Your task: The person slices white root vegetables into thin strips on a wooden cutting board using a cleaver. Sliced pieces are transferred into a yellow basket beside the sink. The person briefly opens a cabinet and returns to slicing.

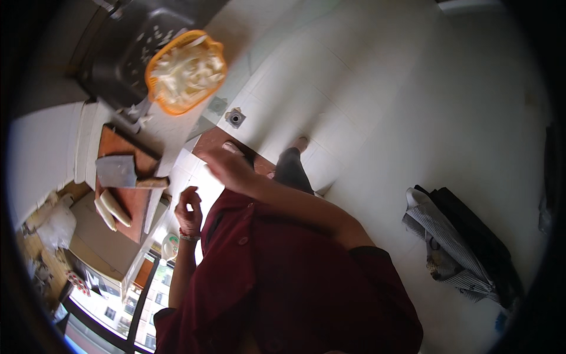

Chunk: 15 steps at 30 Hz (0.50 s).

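Note:
My left hand (189, 211), with a red band and a bracelet at the wrist, is loosely curled beside my dark red buttoned top (283, 265). A gap shows between its thumb and fingers, and nothing is in it. My right hand (227, 168) reaches across the front of my body, blurred, with no object visible in it. Nearest to both hands is a wooden cutting board (137, 217) on the counter. Across the board lies a cleaver (117, 171) with a wooden handle. Two pale peeled lengths of vegetable (116, 208) rest beside the blade.
An orange plastic basket (149, 82) of pale cut pieces stands at the edge of the dark sink (110, 57), where scraps lie scattered. A white plastic bottle (170, 248) stands near the window. A floor drain (235, 118) sits in the pale floor. Dark and striped cloth (460, 248) is at right.

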### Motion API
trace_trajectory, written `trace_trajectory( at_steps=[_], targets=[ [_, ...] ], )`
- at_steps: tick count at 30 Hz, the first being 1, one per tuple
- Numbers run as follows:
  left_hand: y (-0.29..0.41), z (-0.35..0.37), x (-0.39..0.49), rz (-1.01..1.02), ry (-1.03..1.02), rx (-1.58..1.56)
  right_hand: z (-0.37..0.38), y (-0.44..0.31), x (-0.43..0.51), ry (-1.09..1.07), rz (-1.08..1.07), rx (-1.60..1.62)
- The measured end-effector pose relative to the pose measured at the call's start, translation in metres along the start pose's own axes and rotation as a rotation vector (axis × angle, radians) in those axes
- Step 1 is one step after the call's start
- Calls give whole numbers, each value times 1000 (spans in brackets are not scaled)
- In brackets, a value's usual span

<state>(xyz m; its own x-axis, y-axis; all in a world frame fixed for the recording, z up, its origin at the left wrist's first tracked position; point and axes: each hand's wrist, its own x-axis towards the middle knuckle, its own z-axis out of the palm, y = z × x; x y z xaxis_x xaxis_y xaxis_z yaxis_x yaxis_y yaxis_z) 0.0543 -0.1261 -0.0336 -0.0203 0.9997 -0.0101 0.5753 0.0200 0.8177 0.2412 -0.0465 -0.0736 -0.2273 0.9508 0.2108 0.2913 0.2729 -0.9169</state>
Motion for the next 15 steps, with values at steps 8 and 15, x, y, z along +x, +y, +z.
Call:
trace_trajectory(
  at_steps=[8,15],
  targets=[
    [67,183,10,-140,-465,-9,-206,213,-198,304,1262,234],
    [24,313,20,-292,-634,-65,-265,368,-285,463,1636,375]
  ],
)
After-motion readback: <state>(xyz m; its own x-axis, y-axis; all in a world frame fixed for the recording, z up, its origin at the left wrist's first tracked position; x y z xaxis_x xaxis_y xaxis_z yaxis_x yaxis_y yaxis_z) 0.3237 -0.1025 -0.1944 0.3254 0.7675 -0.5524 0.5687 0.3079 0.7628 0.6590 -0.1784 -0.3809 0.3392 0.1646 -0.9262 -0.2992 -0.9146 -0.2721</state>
